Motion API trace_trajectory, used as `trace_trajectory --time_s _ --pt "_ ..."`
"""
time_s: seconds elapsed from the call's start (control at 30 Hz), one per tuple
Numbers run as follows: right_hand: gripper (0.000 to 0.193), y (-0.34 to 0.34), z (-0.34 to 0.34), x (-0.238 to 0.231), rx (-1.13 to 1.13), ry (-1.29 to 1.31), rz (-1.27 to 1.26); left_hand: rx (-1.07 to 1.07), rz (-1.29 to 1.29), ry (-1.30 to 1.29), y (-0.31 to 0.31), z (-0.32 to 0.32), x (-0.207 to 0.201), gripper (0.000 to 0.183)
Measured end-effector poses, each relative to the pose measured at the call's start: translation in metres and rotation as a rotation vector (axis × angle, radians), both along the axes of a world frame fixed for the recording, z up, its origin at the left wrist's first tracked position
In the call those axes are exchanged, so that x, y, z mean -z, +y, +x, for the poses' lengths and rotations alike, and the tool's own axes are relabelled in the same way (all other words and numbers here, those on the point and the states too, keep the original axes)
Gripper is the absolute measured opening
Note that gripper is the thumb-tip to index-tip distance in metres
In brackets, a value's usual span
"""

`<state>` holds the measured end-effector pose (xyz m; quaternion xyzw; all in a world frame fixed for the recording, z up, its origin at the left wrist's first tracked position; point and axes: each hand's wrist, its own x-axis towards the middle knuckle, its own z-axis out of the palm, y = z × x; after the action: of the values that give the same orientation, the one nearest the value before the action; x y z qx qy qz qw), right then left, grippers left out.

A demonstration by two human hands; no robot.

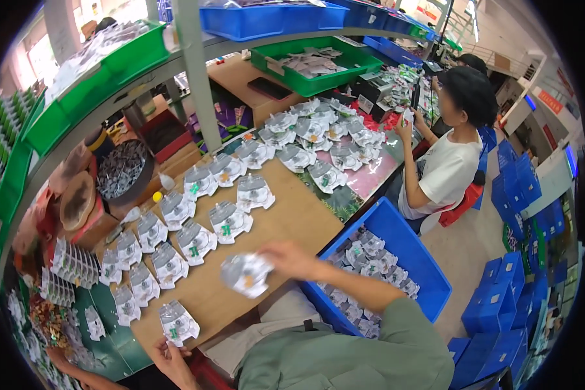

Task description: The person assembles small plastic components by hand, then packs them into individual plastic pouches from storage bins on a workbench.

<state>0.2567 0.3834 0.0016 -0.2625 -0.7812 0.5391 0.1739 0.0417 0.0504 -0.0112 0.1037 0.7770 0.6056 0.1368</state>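
Note:
Over the front of the brown work board (292,201), my right hand (289,259) grips a blister pack (246,274) by its edge; it is blurred and shows an orange bit inside. My left hand (169,361) pinches the lower edge of another clear-and-white blister pack (179,323) with green bits, at the board's near left corner. Beyond my hands, several similar packs (197,242) lie in slanting rows, some with green pieces and some with orange. A heap of such packs (318,130) covers the far end of the table.
Right of the board stands a blue bin (429,279) with many packs. A person in a white top (452,156) works at the far right. Another person's forearm (78,372) reaches in at lower left. A metal post (198,78), a round tub of small parts (125,170) and a green tray (315,65) stand behind.

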Motion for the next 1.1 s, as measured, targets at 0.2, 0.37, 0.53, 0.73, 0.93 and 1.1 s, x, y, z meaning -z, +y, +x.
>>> trace_trajectory --time_s 0.2,0.37,0.53,0.73,0.93,1.1 --pt "0.022 0.186 0.146 -0.029 0.536 -0.126 0.481 0.240 0.110 -0.173 0.105 0.045 -0.056 0.017" --pt "0.017 0.318 0.197 -0.014 0.816 -0.232 0.717 0.678 0.217 -0.282 0.278 0.091 -0.070 0.017" --pt "0.018 0.364 0.194 0.013 0.820 -0.348 0.764 0.795 0.295 -0.210 0.427 0.139 -0.045 0.021" --pt "0.025 0.356 0.198 0.017 0.851 -0.233 0.586 0.748 0.245 -0.208 0.496 0.169 -0.019 0.018" --pt "0.022 0.236 0.141 -0.049 0.720 -0.059 0.695 0.770 0.076 0.107 0.467 0.163 -0.021 0.031" --pt "0.032 0.129 0.059 -0.040 0.393 -0.081 0.269 0.866 -0.039 0.084 0.336 0.132 -0.048 0.036"
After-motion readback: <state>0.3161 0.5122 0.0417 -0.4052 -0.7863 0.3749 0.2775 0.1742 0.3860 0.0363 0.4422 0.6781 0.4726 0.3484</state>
